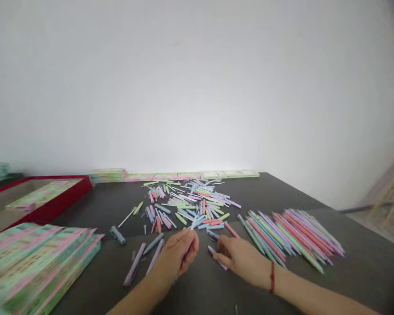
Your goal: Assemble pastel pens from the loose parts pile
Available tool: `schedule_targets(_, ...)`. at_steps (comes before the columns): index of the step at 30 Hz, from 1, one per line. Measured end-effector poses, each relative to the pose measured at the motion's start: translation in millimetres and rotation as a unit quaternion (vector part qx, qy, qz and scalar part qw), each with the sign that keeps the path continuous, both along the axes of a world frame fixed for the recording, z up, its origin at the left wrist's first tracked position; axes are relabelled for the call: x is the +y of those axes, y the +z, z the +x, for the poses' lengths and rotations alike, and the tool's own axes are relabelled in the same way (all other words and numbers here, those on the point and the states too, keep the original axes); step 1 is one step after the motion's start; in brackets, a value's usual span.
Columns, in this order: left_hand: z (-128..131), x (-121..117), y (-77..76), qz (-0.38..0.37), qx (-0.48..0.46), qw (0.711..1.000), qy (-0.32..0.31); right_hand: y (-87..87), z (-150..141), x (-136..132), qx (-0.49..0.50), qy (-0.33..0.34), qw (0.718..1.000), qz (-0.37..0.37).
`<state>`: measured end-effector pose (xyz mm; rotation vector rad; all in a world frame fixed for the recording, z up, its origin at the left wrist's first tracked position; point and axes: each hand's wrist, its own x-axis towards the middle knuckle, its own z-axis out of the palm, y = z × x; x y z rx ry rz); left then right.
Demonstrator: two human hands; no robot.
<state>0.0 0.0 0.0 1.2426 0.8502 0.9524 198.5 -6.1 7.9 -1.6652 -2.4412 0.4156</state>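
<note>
Near the centre, my left hand (180, 251) is closed around a slim pen piece, whose pale end (193, 222) points up and away from me. A bit of purple shows between its fingers; the rest is hidden. My right hand (238, 256) is low over the table, fingers bent and slightly apart. Its thumb lies over a purple pen part (212, 250), and I see no grip on it. A grey-blue pen part (212, 235) is by its index finger. Left of my left hand lie purple pen barrels (134, 264) and a blue one (153, 243).
A heap of pastel pen parts (184, 205) spreads over the dark table (111, 199). Assembled-looking pens (292, 236) lie in rows at right. Printed packs (42, 262) are stacked at left, before a red-rimmed box (68, 197). More packs (170, 176) line the wall.
</note>
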Motion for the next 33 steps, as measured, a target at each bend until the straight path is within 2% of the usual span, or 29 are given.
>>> schedule_targets(4,-1,-1,-9.7,0.01,0.019,1.0,-0.001,7.4,9,-39,-0.056,-0.041,0.997,-0.04)
schedule_targets(6,0,0,-12.4,-0.002,0.025,1.0,-0.016,8.6,9,-54,-0.087,-0.023,0.99,-0.107)
schedule_targets(8,2,0,-12.9,-0.014,0.027,0.999,-0.029,7.0,6,-62,-0.11,-0.006,0.984,-0.143)
schedule_targets(14,4,-5,-12.4,-0.012,0.046,0.998,-0.031,-8.8,-4,-58,-0.178,0.039,0.98,-0.079)
schedule_targets(19,3,-5,-20.1,0.003,0.075,0.996,-0.041,-18.7,1,-57,-0.177,0.052,0.982,-0.04)
schedule_targets(21,3,-4,-23.5,0.004,0.08,0.996,-0.045,-19.7,6,-55,-0.118,0.057,0.99,-0.046)
schedule_targets(24,3,-4,-28.9,0.01,0.091,0.995,-0.042,-13.6,14,-40,0.099,0.034,0.993,-0.05)
schedule_targets(26,4,-5,-32.0,0.022,0.104,0.993,-0.041,-4.2,17,-24,0.276,0.002,0.959,-0.072)
schedule_targets(29,3,-5,-34.0,0.027,0.133,0.989,-0.055,12.5,15,-2,0.467,-0.028,0.878,-0.095)
schedule_targets(31,3,-5,-33.3,0.026,0.151,0.986,-0.071,21.4,9,7,0.531,-0.029,0.844,-0.078)
schedule_targets(33,2,-5,-31.7,0.031,0.162,0.983,-0.083,26.5,1,10,0.558,-0.025,0.828,-0.057)
